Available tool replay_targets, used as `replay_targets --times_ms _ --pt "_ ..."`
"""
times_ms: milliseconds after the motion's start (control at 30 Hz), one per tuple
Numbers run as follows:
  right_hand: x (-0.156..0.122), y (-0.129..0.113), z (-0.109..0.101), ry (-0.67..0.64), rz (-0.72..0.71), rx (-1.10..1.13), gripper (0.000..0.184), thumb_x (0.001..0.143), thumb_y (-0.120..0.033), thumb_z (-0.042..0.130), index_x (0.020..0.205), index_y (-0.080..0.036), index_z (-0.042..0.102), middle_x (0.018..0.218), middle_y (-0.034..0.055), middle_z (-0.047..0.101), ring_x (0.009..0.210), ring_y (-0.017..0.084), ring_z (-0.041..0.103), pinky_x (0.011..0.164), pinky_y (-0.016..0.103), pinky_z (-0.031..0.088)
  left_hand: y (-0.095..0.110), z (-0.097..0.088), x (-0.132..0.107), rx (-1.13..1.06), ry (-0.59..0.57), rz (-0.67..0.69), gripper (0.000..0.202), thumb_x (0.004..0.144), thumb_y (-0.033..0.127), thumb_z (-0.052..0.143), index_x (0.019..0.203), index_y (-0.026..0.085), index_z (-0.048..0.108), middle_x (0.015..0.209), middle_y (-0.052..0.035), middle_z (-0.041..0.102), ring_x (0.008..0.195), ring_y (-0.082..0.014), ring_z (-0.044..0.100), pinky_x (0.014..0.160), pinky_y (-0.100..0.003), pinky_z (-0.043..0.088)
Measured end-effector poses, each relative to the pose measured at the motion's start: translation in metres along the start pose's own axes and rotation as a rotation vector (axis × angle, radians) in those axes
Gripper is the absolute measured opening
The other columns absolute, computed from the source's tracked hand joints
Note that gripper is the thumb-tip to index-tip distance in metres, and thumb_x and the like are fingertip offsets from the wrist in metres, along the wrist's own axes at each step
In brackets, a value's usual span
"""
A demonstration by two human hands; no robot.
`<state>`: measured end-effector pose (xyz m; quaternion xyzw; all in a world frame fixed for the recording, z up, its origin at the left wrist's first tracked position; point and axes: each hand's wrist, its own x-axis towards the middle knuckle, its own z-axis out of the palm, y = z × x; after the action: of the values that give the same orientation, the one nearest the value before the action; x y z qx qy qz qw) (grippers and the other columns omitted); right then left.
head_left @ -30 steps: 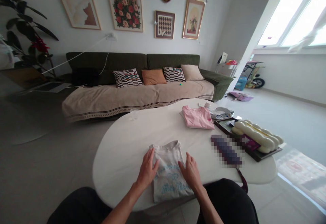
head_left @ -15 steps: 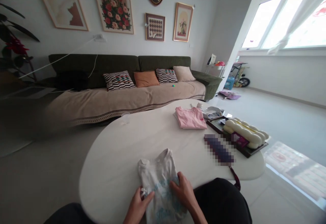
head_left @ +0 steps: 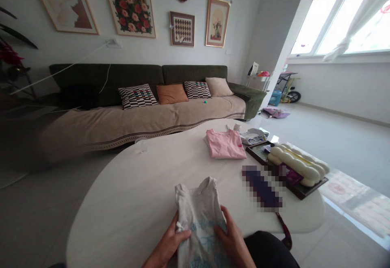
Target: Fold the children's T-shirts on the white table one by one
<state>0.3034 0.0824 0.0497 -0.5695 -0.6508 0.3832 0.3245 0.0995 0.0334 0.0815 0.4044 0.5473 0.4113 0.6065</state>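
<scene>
A folded light-grey shirt [head_left: 199, 203] with a pale blue print lies at the near edge of the white oval table [head_left: 146, 186]. My left hand [head_left: 170, 241] grips its left edge, thumb on top and fingers curled underneath. My right hand [head_left: 233, 237] holds the shirt's right side, fingers closed over the cloth near the print. Both hands sit at the bottom of the view, partly cut off. A folded pink shirt [head_left: 224, 144] rests farther off on the table, to the right.
A dark tray [head_left: 304, 190] with a cream lumpy cushion [head_left: 298, 163] stands at the table's right end, beside a blurred-out patch. Crumpled wrappers [head_left: 252, 136] lie behind the pink shirt. A green sofa [head_left: 143, 97] with cushions runs along the wall behind.
My hands went from lying flat on the grey shirt to gripping its sides, pulling it toward me. The view shifted right and down.
</scene>
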Motion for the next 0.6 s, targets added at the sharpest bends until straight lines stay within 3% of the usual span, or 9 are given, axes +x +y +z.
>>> replay_targets --times_ms 100,233,300,400,500,600 --pt "0.038 -0.003 -0.028 0.06 -0.055 -0.057 0.055 0.071 -0.034 0.039 0.123 -0.016 0.038 0.103 0.0079 0.063 0.092 0.021 0.059 0.079 0.028 0.044 0.025 0.012 0.052 0.006 -0.08 0.033 0.079 0.07 0.025 0.052 0.139 0.025 0.013 0.123 -0.0033 0.052 0.101 -0.0177 0.056 0.084 -0.03 0.047" --pt "0.115 -0.015 -0.078 0.218 -0.077 -0.234 0.053 0.074 -0.037 0.038 0.122 -0.015 0.04 0.089 0.0062 0.066 0.074 0.021 0.062 0.067 0.028 0.045 0.084 0.035 0.139 0.14 -0.064 0.091 0.082 0.07 0.023 0.055 0.139 0.029 0.011 0.109 -0.0056 0.057 0.078 -0.0153 0.06 0.062 -0.026 0.05" --pt "0.16 -0.022 -0.103 0.298 -0.094 -0.345 0.052 0.074 -0.036 0.039 0.123 -0.016 0.041 0.092 0.0061 0.065 0.078 0.02 0.061 0.067 0.027 0.045 0.118 0.047 0.183 0.204 -0.018 0.186 0.082 0.07 0.023 0.058 0.139 0.028 0.013 0.11 -0.0067 0.055 0.075 -0.014 0.059 0.062 -0.025 0.049" --pt "0.223 -0.03 -0.131 0.373 -0.119 -0.45 0.052 0.076 -0.032 0.038 0.125 -0.016 0.038 0.104 0.0079 0.062 0.09 0.02 0.058 0.075 0.028 0.043 0.157 0.061 0.241 0.285 0.1 0.327 0.078 0.073 0.025 0.059 0.139 0.022 0.017 0.11 -0.0078 0.057 0.084 -0.015 0.058 0.073 -0.027 0.047" --pt "0.269 -0.028 -0.138 0.388 -0.117 -0.513 0.059 0.076 -0.03 0.04 0.133 -0.014 0.029 0.119 0.0132 0.053 0.104 0.024 0.051 0.084 0.032 0.039 0.164 0.068 0.278 0.341 0.208 0.329 0.076 0.077 0.025 0.055 0.14 0.015 0.012 0.113 -0.0104 0.056 0.098 -0.0186 0.055 0.086 -0.031 0.042" --pt "0.294 -0.017 -0.123 0.358 -0.135 -0.576 0.065 0.076 -0.033 0.046 0.135 -0.018 0.026 0.139 0.0129 0.029 0.122 0.028 0.034 0.093 0.038 0.032 0.132 0.064 0.283 0.401 0.258 0.281 0.078 0.074 0.021 0.058 0.139 0.012 0.015 0.122 -0.0149 0.05 0.11 -0.0244 0.048 0.092 -0.037 0.037"
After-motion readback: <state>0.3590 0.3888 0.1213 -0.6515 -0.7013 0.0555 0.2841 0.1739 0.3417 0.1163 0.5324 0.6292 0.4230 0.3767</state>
